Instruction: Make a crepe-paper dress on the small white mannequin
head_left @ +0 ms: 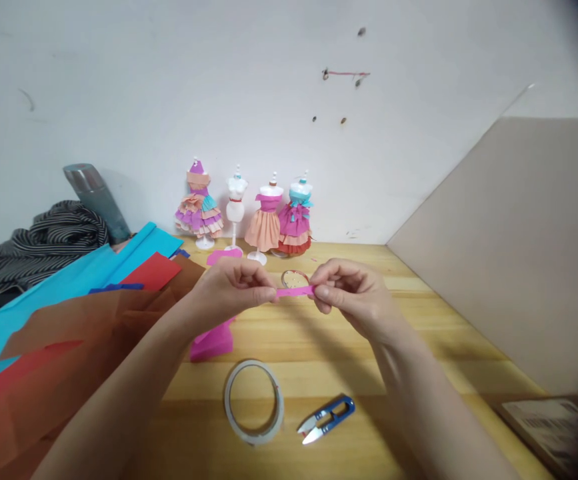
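A narrow strip of pink crepe paper [295, 292] is stretched level between my two hands above the table. My left hand [233, 287] pinches one end between thumb and forefinger. The other end sits between the thumb and fingers of my right hand [349, 293]. Behind the strip, a small round dish [295, 278] with tiny bits in it is partly covered. More pink paper [213, 343] lies under my left wrist. Nearer to me are a roll of tape [229, 400] lying flat and blue-handled thread snips [336, 415] with their blades apart.
Several small mannequins stand along the wall, among them a bare white one [236, 210] and one in a peach skirt [263, 230]. Sheets of blue [89, 267], red and brown paper [79, 320] cover the left side, with a flask [101, 200] and striped cloth [59, 233] behind. A partition [529, 233] rises at right.
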